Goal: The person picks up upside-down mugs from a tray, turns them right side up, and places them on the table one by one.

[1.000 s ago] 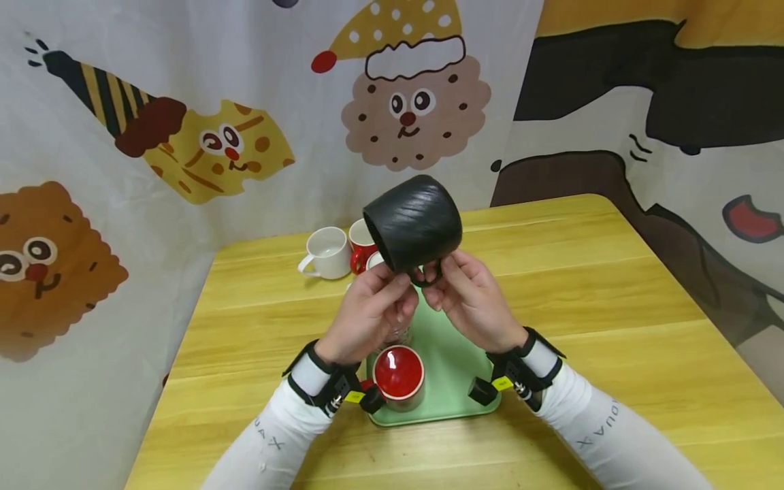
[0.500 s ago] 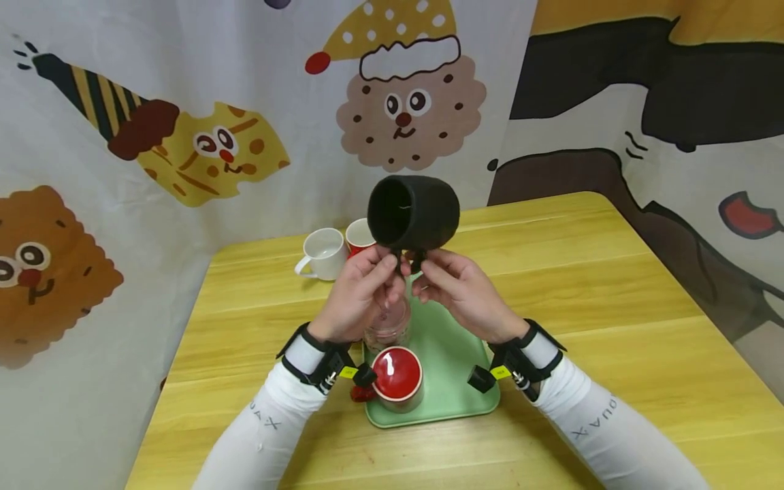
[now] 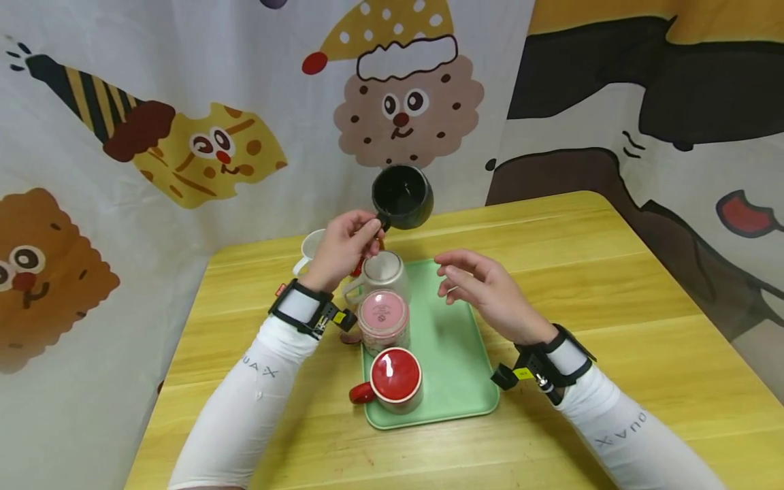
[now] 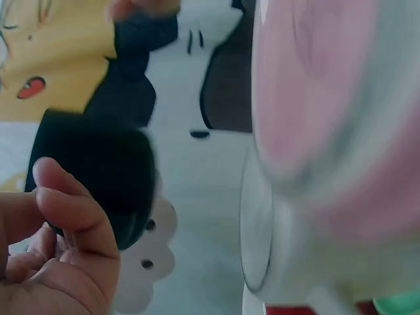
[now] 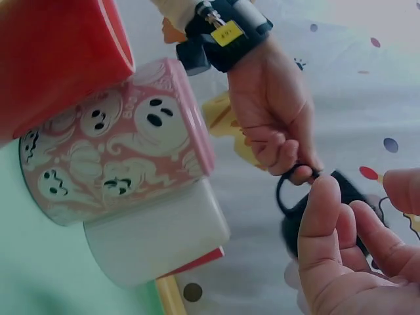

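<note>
My left hand (image 3: 346, 248) pinches the handle of a black mug (image 3: 416, 207) and holds it up above the back of the table, its dark mouth turned toward me. In the left wrist view the black mug (image 4: 98, 177) appears beside the curled fingers. My right hand (image 3: 490, 292) hovers over the right side of the green tray (image 3: 456, 361), fingers loosely bent with nothing in them. Along the tray's left side stand a red mug (image 3: 397, 395), a pink ghost-patterned mug (image 3: 384, 320) with its printed base up, and a white mug (image 3: 384, 272).
Behind the left hand, another white mug (image 3: 311, 243) and a red-handled mug are partly hidden. The handles of the tray's mugs jut out over its left edge. A cartoon-printed curtain (image 3: 245, 82) hangs behind the yellow wooden table (image 3: 582, 272).
Both hands gripped the black mug earlier; my right hand has let go and drawn back to the right. My left hand has carried the mug farther back and turned its mouth toward me.
</note>
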### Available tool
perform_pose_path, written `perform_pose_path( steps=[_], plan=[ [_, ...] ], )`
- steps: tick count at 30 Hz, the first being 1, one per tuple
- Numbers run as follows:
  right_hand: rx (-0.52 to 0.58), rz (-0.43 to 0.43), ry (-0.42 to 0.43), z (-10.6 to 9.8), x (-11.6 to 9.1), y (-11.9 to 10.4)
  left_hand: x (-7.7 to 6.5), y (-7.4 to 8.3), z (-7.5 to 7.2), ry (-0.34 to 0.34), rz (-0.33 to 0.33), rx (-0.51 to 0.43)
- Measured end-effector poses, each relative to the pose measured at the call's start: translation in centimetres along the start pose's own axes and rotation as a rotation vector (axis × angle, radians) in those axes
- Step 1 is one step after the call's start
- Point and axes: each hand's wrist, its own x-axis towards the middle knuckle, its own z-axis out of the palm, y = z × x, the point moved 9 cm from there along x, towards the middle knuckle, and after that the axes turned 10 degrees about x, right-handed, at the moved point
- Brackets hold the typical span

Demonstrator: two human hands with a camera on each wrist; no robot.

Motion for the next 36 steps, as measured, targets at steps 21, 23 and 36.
perform_pose_path(
  steps=[21,23,36],
  plan=[
    [-0.037,-0.005,0.055,-2.6,-2.1,-0.1,4.5,-4.6,-0.5,-0.058,-0.271,0.018],
    [-0.041,-0.003,0.059,-2.8,-2.2,-0.1,4.8,-5.0,-0.3,-0.057,-0.285,-0.003],
    [-0.056,-0.001,0.069,-3.9,-2.8,0.2,6.2,-7.1,0.2,-0.071,-0.349,0.015]
  ],
)
